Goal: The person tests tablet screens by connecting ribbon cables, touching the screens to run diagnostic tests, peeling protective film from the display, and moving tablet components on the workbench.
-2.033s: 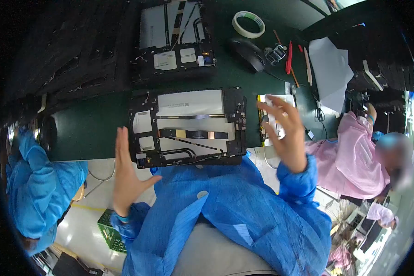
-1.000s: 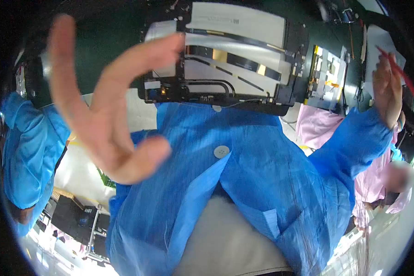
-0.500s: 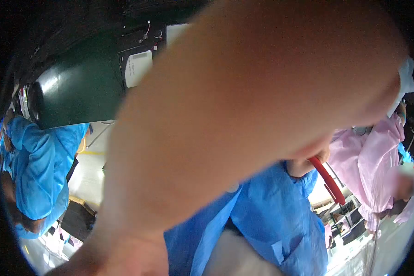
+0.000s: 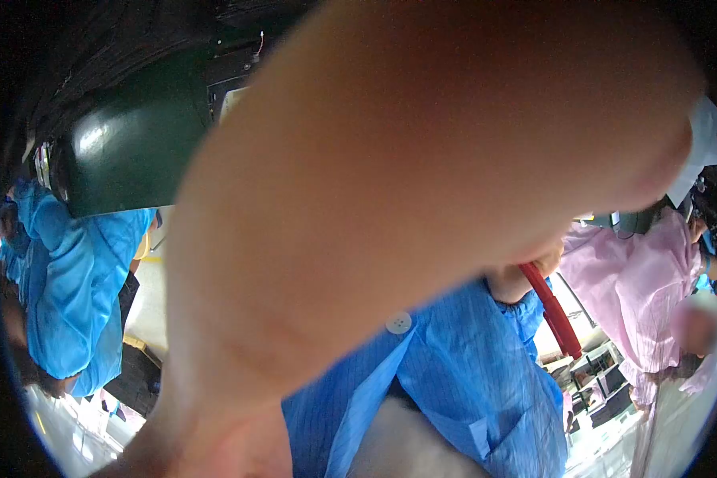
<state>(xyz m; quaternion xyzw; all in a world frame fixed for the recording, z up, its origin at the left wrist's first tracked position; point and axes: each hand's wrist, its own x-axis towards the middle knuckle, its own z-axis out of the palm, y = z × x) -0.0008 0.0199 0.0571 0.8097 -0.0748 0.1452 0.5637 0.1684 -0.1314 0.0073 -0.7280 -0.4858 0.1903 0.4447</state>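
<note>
My left hand (image 4: 406,191) fills the middle of the head view, very close to the lens and blurred. Its fingers cannot be made out, nor whether it touches anything. Behind it, on the right, part of my right hand (image 4: 534,275) shows, closed round a red pen (image 4: 560,319) that slants down to the right. At upper left, a corner of the opened black device (image 4: 233,67) lies on the dark green table (image 4: 127,139); the rest of it is hidden behind my left hand.
A person in a blue coat (image 4: 80,279) is at the left, beyond the table's edge. Another person in pink clothing (image 4: 629,279) is at the right. A pale sheet (image 4: 699,151) shows at the right edge.
My left hand has risen from beside the device to just before the lens, covering most of the view. My right hand has taken hold of the red pen and come back toward my body.
</note>
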